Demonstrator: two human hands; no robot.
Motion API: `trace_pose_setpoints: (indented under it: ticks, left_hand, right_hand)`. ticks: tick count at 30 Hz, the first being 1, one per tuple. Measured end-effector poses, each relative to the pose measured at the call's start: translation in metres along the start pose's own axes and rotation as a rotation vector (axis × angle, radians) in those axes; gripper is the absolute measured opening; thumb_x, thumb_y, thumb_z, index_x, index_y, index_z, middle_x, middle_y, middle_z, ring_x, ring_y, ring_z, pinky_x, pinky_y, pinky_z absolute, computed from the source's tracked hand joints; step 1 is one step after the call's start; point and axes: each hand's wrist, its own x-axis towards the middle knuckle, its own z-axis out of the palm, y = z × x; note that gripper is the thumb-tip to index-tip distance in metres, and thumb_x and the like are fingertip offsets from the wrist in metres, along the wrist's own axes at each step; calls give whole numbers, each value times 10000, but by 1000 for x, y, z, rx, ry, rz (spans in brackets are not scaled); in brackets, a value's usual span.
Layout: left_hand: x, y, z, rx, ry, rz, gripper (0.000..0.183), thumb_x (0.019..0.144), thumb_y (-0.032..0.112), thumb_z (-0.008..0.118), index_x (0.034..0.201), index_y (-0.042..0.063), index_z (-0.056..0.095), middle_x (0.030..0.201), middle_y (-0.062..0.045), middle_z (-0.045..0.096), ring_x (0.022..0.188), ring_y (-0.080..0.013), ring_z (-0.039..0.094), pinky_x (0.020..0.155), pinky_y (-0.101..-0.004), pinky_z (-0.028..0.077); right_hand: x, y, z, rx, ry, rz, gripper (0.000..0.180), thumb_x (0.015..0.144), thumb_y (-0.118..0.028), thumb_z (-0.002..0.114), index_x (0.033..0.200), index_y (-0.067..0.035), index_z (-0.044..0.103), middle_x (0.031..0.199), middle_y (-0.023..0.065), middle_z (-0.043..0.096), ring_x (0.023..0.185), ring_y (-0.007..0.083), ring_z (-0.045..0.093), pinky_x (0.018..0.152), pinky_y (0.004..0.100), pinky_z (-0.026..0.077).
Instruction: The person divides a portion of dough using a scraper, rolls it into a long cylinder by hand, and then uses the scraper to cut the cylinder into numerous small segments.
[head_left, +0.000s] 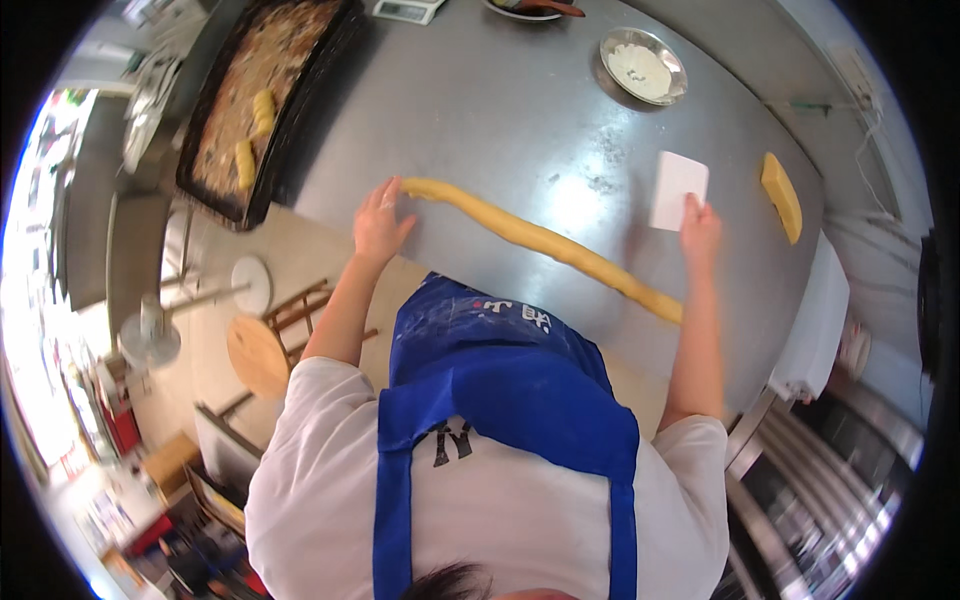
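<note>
A long rope of yellow dough (540, 238) lies slantwise across the stainless steel worktable (480, 112) in front of me. At its left end rests my left hand (381, 221), thumb spread from the fingers, the fingertips by the dough's tip. My right hand (701, 225) grips a flat white dough scraper (679, 191), held over the table beyond the rope's right part. The rope's right end is partly hidden by my forearm. Farther right lies a thick separate piece of yellow dough (781, 198).
A dark-rimmed baking tray (259, 180) at the left holds small shaped dough pieces (245, 163). A metal bowl of white powder (641, 67) stands at the back right. A second bowl (529, 9) with a brush and a white scale (409, 9) sit along the far edge.
</note>
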Motion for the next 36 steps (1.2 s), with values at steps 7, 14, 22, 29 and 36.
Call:
trace_pose_setpoints:
  ticks: [7,14,22,29,36]
  left_hand:
    - [66,-66,21,-318,-291,179,340,739,252,810,1030,99,725,1003,-62,701,911,-254,671,774,-358,554]
    - [67,-85,30,-425,-213,280,325,738,249,806,1007,82,735,918,-64,693,793,-256,669,712,-358,553]
    - [68,-92,24,-466,-243,283,323,733,193,799,1025,75,727,943,-75,694,854,-270,668,731,-363,554]
    - [69,-111,34,-621,-320,279,365,739,99,782,1093,59,705,1041,-107,694,852,-269,676,712,-343,569]
    - [77,-105,20,-593,-403,296,412,741,113,787,1138,64,687,1095,-100,686,905,-250,672,725,-331,567]
  right_hand:
    - [-171,-231,133,241,-453,-92,295,921,-255,555,1032,3,645,860,239,675,791,403,656,721,479,509]
    - [-210,-302,196,-197,-332,-258,239,930,-206,537,833,1,606,753,213,662,721,369,671,675,471,546]
    - [-219,-322,216,-264,-410,-188,192,902,-166,547,822,-3,609,727,189,666,675,362,680,651,459,556]
    - [-215,-332,226,-311,-490,-107,169,891,-152,549,895,9,600,793,198,677,751,347,695,679,449,562]
    - [-223,-312,196,-267,-309,-30,199,909,-186,552,877,5,596,795,200,681,689,354,689,635,461,560]
